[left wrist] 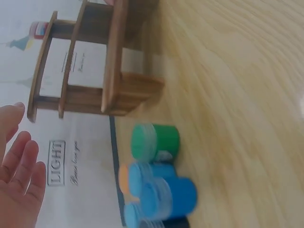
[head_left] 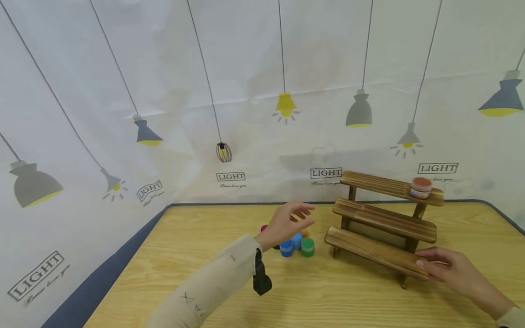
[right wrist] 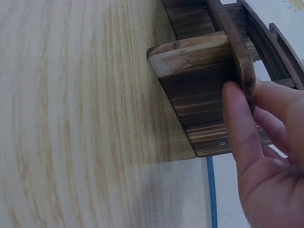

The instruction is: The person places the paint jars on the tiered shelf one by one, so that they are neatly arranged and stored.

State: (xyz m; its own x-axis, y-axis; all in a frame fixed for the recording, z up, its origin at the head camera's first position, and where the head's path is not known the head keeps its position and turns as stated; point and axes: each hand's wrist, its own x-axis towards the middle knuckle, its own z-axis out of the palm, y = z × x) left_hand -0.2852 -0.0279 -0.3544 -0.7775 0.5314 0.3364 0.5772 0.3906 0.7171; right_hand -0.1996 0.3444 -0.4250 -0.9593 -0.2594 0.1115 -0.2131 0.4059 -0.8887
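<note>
A three-tier brown wooden shelf (head_left: 385,221) stands at the right of the table. My right hand (head_left: 456,269) pinches the right end of its lowest board, and in the right wrist view the thumb (right wrist: 240,123) lies against the board's edge. On the top board, near its right end, sits a small jar with a red lid (head_left: 420,187). My left hand (head_left: 287,222) hovers in the air left of the shelf, fingers loosely bent, holding nothing. Below and behind it, small jars cluster on the table: a green jar (head_left: 307,247), a blue jar (head_left: 286,248) and a light blue jar (head_left: 296,240).
Other jars, one orange (left wrist: 124,178) and one magenta (head_left: 264,228), are partly hidden in the cluster. The pale wooden table (head_left: 197,246) meets a wall covering (head_left: 254,136) printed with lamps. A black strap device (head_left: 261,275) sits on my left wrist.
</note>
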